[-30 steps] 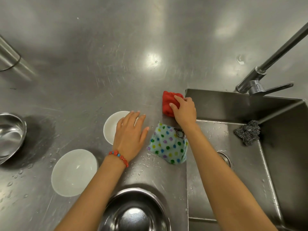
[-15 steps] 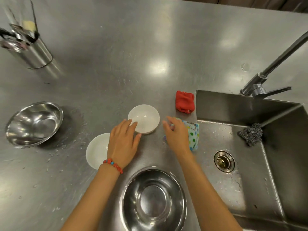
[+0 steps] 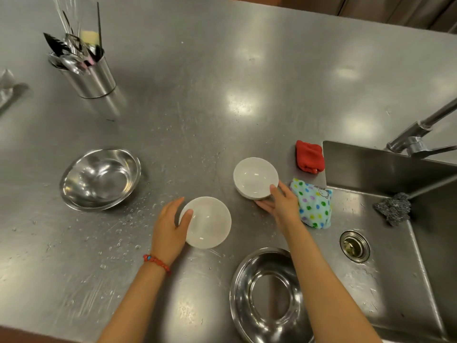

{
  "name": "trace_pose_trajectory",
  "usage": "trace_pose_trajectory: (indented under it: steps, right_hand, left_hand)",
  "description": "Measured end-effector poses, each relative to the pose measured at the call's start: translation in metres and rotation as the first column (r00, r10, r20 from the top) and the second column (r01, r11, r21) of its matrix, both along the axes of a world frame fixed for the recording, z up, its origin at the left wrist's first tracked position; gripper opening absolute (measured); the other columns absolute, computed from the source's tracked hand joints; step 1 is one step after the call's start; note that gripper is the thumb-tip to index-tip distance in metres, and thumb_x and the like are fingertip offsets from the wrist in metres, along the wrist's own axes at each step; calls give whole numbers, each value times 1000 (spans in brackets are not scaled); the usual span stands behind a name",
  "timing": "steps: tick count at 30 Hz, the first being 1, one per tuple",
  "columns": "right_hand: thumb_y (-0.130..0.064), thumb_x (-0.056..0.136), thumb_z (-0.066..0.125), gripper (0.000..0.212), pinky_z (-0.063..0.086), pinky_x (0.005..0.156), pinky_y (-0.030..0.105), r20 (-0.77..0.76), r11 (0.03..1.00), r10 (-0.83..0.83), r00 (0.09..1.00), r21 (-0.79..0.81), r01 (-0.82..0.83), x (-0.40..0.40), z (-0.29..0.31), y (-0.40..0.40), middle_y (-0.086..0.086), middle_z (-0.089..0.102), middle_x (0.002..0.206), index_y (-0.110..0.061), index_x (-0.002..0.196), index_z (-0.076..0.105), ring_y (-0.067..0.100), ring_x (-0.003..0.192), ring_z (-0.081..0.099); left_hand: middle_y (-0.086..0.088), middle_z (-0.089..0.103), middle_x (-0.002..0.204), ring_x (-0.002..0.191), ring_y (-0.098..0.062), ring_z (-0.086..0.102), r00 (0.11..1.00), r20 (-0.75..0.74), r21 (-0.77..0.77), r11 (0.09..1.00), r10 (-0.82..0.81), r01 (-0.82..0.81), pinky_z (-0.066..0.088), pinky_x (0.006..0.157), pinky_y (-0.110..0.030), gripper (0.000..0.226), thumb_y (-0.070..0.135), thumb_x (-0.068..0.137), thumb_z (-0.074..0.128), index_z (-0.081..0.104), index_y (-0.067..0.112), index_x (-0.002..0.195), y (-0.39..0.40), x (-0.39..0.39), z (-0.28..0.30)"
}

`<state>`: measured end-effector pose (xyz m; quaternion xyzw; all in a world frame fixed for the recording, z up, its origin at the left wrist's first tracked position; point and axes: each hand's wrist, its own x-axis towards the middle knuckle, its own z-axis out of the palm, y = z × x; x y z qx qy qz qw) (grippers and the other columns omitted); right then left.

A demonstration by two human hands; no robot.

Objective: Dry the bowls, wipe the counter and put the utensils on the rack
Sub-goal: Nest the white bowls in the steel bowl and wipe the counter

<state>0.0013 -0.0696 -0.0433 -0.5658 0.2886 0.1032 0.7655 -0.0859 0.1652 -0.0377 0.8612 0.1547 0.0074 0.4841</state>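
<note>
At frame centre, the left hand [image 3: 170, 229] is curled round the nearer white bowl [image 3: 206, 222]; the farther white bowl [image 3: 256, 178] is pinched by the right hand [image 3: 280, 203]. On the wet counter [image 3: 185, 120], either could be let slip.

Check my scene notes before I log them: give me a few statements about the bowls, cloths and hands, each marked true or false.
1. The left hand grips the nearer white bowl. True.
2. The right hand holds the red cloth. False: it grips the farther white bowl; the cloth lies untouched by the sink.
3. The dotted cloth lies at the sink's edge. True.
4. The utensil holder is empty. False: it holds utensils.
5. Both steel bowls lie inside the sink. False: both sit on the counter.
</note>
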Motion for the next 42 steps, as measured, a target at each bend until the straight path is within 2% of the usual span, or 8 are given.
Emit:
trace_pose_trajectory:
  steps: [4,6,8,13,19,27,31,42]
  right_hand:
    - [-5,93,46,40,55,76,41,38,1000,-21,999,-17,22,-2,1,1,6,60,109,-14,132,47,22,82,66]
    - [-4,93,46,39,58,69,37,54,999,-19,998,-40,22,-5,5,1,6,59,112,-14,131,48,23,84,65]
    - [-5,93,47,39,60,65,33,74,998,-8,997,-56,13,-9,10,0,5,57,115,-14,131,48,30,92,64]
    - [-6,93,46,39,59,74,37,111,998,28,993,-58,-22,-25,20,-4,7,54,127,-13,132,48,37,103,62]
    - [-7,92,48,37,60,69,34,140,999,-11,990,-47,18,-51,29,-7,9,61,120,-15,128,52,29,93,68]
    - [-9,92,51,29,59,61,29,156,997,-61,986,-34,67,-105,42,-18,-14,74,85,-30,109,61,23,82,71]
    - [-13,90,54,32,59,64,30,145,993,-74,987,-76,86,-143,44,-26,-10,75,91,-28,117,59,25,85,71]
    - [-8,92,51,35,59,63,30,72,986,-97,993,-129,106,-236,31,-36,-9,75,93,-21,124,55,22,85,71]
  left_hand:
    - [-9,58,123,104,-23,55,991,-106,-262,959,78,-103,47,92,-42,34,19,89,56,53,15,123,4,-6,-6]
    - [-2,61,112,100,-23,57,985,-158,-447,884,70,-135,57,73,-40,27,16,89,55,57,25,114,2,-10,-7]
    - [7,62,104,96,-18,59,981,-186,-586,795,57,-157,59,58,-32,25,14,89,55,60,36,101,1,-13,-7]
    - [-1,62,110,98,-23,60,966,-258,-731,655,-2,-194,60,63,-36,30,9,89,52,59,34,106,11,-14,-11]
    - [-9,58,120,112,-33,53,955,-289,-771,607,-63,-193,60,62,-38,32,6,90,49,56,27,114,21,-11,-14]
    - [-4,63,109,105,-30,56,961,-243,-789,603,-131,-118,59,58,-35,31,5,90,48,58,27,110,25,-11,-15]
    - [0,64,104,94,-20,60,963,-216,-787,612,-160,-75,59,56,-36,32,2,90,47,55,16,118,23,-9,-9]
    - [9,71,88,76,-7,69,962,-117,-765,640,-247,72,58,52,-30,27,2,90,48,59,18,109,3,-24,22]
